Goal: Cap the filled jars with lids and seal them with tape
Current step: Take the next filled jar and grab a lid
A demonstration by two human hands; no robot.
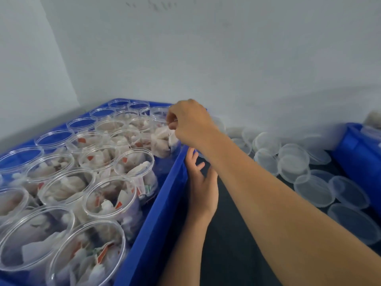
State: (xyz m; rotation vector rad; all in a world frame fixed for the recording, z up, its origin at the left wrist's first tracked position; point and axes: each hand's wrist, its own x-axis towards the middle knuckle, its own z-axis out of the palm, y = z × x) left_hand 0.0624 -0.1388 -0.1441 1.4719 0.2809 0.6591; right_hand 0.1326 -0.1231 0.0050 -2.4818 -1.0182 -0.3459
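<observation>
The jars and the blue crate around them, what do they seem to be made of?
The jars look like thin clear plastic, glossy: the packets inside show through and the rims catch light. Glass cannot be fully ruled out. The blue crate looks like solid moulded plastic, smooth with a slight sheen along its wall.

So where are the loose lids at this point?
The clear lids lie heaped on the dark tabletop at right in the head view, between the blue crate of jars and a second blue crate at the right edge.
</observation>
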